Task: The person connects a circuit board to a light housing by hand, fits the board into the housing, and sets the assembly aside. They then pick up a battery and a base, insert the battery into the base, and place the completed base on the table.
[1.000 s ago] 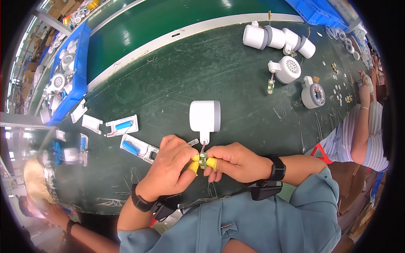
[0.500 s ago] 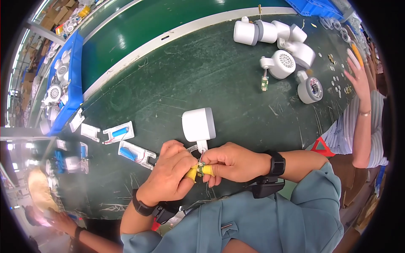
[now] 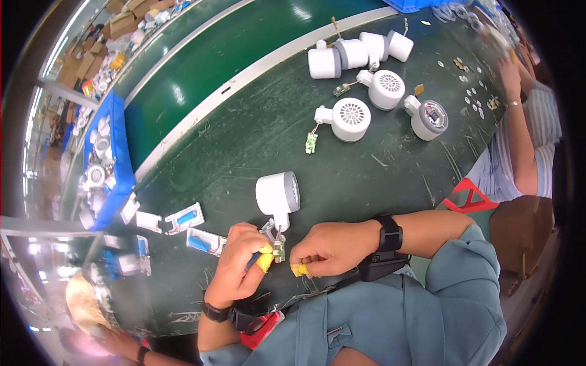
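Note:
A white fan head (image 3: 271,194) with a grey rim lies before me, its short neck pointing toward my hands. Wires run from the neck to a small green circuit board (image 3: 279,251). My left hand (image 3: 239,262) pinches the board's left edge with fingertips in yellow finger cots; a dark blue bit shows between those fingers, too small to name. My right hand (image 3: 332,249) is just right of the board and apart from it. Its yellow-covered fingertips are pressed together, and whatever may be between them is hidden.
White battery holders (image 3: 185,218) with blue cells lie left of my hands. A blue bin (image 3: 125,177) of fan parts stands beyond. Several white fan heads (image 3: 352,119) sit at the back right, near scattered small discs (image 3: 469,100). Co-workers' arms (image 3: 522,140) reach in from both sides.
My right hand has come off the circuit board and moved to the right. My left hand stays by the board. The whole view has shifted, and the right co-worker's hand has moved.

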Action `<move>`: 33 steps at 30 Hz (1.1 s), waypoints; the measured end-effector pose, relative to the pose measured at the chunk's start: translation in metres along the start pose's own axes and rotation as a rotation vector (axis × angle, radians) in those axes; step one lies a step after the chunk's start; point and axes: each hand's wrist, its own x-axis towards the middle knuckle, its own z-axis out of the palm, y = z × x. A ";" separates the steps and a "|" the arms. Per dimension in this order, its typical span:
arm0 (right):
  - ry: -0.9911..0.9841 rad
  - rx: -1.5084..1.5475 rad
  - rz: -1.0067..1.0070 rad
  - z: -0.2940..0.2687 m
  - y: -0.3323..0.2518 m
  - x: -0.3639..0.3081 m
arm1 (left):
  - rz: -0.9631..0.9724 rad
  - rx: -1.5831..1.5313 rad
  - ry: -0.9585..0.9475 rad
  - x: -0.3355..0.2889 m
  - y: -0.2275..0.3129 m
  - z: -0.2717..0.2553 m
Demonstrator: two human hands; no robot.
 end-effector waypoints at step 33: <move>0.042 -0.063 -0.084 0.004 0.005 -0.002 | -0.366 0.778 0.119 -0.054 0.030 -0.055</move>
